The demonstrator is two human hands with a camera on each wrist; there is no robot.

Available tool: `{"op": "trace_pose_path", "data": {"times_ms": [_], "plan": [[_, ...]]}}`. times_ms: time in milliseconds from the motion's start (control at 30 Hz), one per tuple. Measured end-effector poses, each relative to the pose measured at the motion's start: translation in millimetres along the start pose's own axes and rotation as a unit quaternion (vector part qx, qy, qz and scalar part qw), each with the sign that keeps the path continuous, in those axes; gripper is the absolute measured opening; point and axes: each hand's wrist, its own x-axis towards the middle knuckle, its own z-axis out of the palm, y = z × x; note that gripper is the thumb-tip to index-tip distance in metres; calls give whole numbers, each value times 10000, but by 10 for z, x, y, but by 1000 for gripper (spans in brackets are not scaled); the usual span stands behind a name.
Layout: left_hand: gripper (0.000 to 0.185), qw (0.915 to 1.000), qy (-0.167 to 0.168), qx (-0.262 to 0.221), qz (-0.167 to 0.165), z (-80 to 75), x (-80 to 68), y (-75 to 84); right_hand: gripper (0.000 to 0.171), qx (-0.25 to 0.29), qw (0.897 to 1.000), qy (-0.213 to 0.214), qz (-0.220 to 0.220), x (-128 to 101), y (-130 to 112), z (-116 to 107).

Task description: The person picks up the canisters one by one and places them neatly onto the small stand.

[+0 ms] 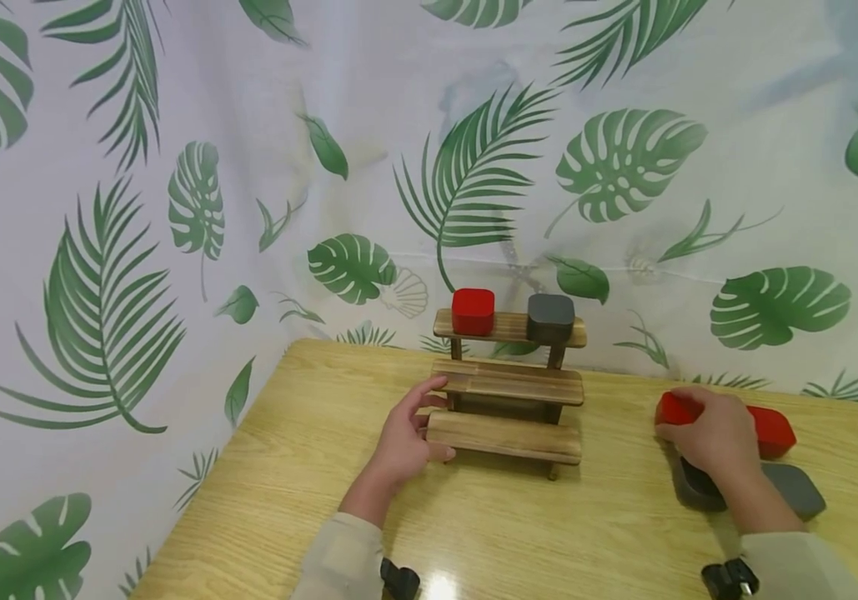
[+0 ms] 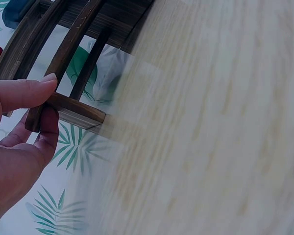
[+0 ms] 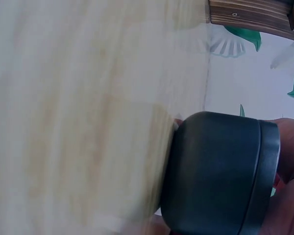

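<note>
Left hand pinches wooden shelf, right hand grips red box; stray left-hand tug could topple top-tier grey box

The left sleeve and right sleeve are plain cream, ending behind the bare left hand and right hand. On the thumb side of each sleeve sits a small, blocky black device, probably a wrist camera.

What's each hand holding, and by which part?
The left hand grips the wooden stand's bottom step by its left end; the right hand holds a red box by its sides.
</note>
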Motion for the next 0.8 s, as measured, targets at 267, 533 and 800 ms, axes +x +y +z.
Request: {"op": "trace_pose_path", "data": {"times_ms": [267,533,800], "plan": [[99,10000,-15,39,0,-7,-16,5,66,136,9998,149,39,-52,-83,2],[99,10000,-40,29,25,-9,-19,-24,66,235,9995,206,22,-79,-171,-36],[99,9999,11,121,23,-14,-1,-26,63,297,9991,299,-27,-98,-284,-75]]}}
